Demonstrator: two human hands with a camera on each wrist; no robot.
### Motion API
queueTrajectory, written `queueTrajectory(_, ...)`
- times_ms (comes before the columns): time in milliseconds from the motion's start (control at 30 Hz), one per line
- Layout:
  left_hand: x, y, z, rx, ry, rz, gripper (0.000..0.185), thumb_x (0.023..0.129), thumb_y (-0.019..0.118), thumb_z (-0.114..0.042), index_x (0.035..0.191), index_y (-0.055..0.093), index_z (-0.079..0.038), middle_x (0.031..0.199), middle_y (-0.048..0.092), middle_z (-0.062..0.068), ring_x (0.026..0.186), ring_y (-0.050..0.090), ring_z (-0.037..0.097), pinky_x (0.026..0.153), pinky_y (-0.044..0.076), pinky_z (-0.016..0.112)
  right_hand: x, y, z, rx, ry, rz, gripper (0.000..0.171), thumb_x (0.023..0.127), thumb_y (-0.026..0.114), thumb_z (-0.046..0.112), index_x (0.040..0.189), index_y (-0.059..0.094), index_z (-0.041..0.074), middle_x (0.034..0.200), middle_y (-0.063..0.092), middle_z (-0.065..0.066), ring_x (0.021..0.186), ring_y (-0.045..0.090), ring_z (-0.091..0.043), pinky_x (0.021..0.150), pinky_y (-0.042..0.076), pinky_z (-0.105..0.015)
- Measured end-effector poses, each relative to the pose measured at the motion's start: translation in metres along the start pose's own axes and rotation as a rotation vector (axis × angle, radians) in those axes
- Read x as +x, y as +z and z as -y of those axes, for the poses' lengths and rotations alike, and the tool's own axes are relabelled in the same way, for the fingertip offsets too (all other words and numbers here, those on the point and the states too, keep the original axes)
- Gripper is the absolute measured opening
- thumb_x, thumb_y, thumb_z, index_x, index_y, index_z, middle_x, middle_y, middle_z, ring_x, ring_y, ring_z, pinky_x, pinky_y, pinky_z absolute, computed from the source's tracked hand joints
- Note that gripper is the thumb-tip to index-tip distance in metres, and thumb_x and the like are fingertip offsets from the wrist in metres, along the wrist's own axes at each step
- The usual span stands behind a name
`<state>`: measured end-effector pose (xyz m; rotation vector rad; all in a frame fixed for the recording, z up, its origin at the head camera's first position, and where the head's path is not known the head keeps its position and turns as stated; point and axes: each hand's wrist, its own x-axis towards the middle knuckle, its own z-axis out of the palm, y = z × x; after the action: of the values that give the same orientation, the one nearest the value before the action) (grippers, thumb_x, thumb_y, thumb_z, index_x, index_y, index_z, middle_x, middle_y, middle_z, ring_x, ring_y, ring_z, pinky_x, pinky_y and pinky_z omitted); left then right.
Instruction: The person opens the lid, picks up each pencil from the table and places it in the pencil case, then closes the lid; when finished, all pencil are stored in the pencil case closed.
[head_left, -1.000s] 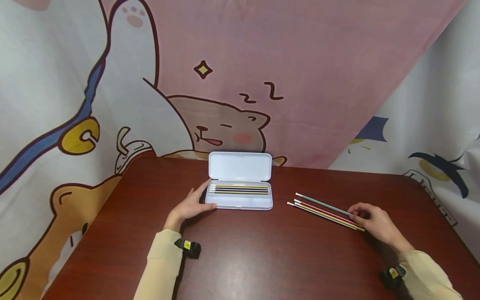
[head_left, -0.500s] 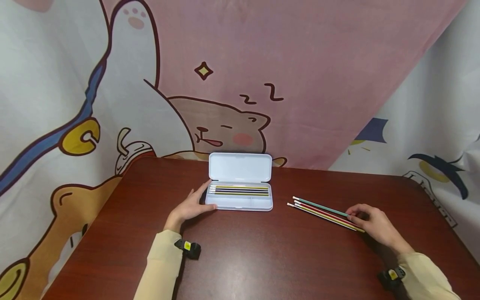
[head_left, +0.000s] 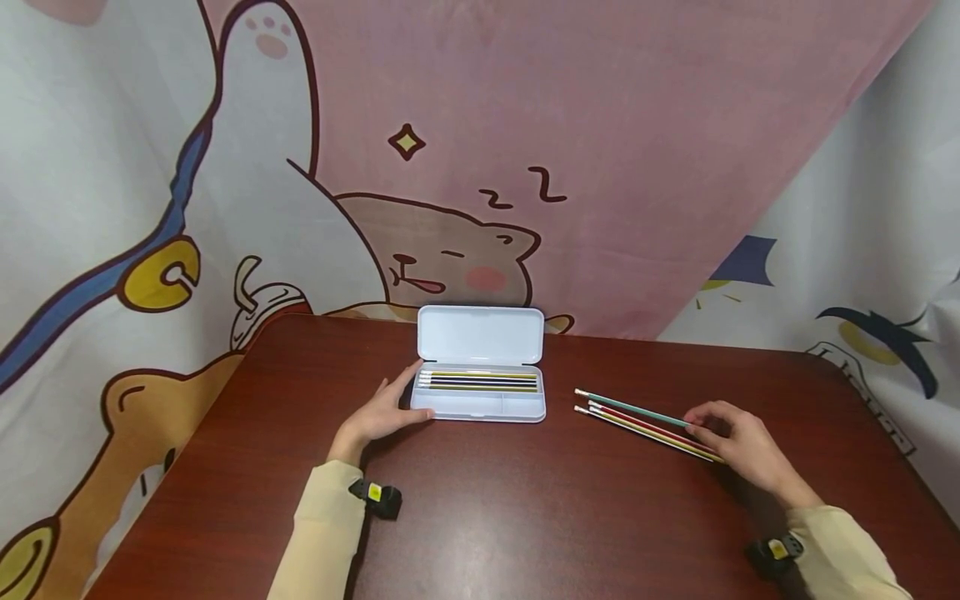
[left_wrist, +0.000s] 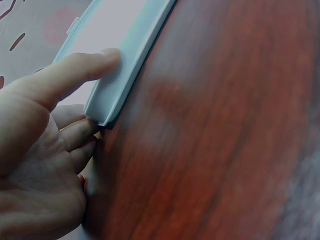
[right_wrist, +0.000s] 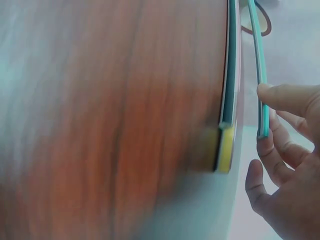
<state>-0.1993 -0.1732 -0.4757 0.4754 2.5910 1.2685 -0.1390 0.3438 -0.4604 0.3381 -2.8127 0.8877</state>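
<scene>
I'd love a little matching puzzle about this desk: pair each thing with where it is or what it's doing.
1. white plastic pencil case
2. teal pencil
3. left hand
4. dark and yellow pencils

A. rests against the case's left end
B. pinched by the right hand
C. lying inside the case
D. lid open, on the red-brown table

Pairs: 1-D, 2-B, 3-A, 4-C

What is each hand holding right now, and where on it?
Right hand pinches the teal pencil near its tip end; left hand rests against the case, gripping nothing.

Dark red-brown wooden table [head_left: 487,517], open white pencil case [head_left: 480,367] near its back edge, loose pencils [head_left: 637,421] right.
</scene>
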Motion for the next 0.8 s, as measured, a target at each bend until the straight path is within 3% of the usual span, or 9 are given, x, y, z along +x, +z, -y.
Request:
queueTrajectory(267,-0.001,0.000,-0.001,-0.004,-0.025,0.003,0.089,0.084,0.073,-0.026,0.154,0.021,-0.008,0.154,0.029,0.019,0.143,0.018,0.035,0.113,-0.005,0.054,0.005,0.008,0.015,0.017,-0.035,-0.025,0.014,0.082,0.076,0.005,0.093,0.069,0.011,0.091,0.063,0.000,0.076,0.053,-0.006,0.061,0.042,-0.020)
queueTrajectory(800,-0.001,0.000,0.000,0.001,-0.001,0.000,0.089,0.084,0.073,-0.028,0.153,0.021,-0.005,0.153,0.029,0.020,0.142,0.019,0.036,0.112,-0.004,0.057,0.017,0.030,0.027,0.060,-0.117,-0.039,0.017,0.080,0.076,0.001,0.092,0.070,0.012,0.089,0.064,0.004,0.080,0.055,-0.005,0.067,0.040,-0.017)
